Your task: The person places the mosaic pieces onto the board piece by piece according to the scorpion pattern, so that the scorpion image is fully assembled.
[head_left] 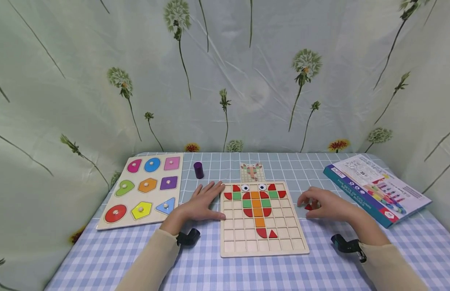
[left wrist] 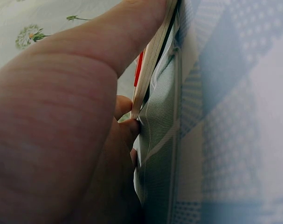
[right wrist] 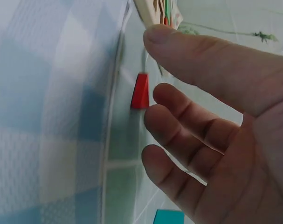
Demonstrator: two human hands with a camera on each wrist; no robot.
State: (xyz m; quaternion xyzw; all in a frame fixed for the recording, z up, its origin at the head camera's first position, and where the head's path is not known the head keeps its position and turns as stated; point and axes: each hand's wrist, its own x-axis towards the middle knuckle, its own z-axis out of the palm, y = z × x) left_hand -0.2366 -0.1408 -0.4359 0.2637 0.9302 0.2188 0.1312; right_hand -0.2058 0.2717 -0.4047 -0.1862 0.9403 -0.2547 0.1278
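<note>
My left hand (head_left: 202, 205) lies with spread fingers along the left edge of a wooden grid board (head_left: 237, 245), thumb and fingertips at the rim. Red, green and orange pieces form a figure with two googly eyes on this board. Low on it, a red triangle (head_left: 273, 234) sits beside a red quarter-round piece (head_left: 261, 233). To the right of the board, my right hand (head_left: 328, 205) hovers low over the cloth, fingers gently bent and thumb apart. A small red block (right wrist: 140, 92) lies on the cloth just past its fingertips, partly hidden by the hand in the head view.
Behind the board stands a small pattern card (head_left: 252, 172). On the left is a shape puzzle with knobs (head_left: 157, 210), with a purple cylinder (head_left: 198, 170) beside it. A boxed bead set (head_left: 377, 190) lies at the right, close to my right forearm.
</note>
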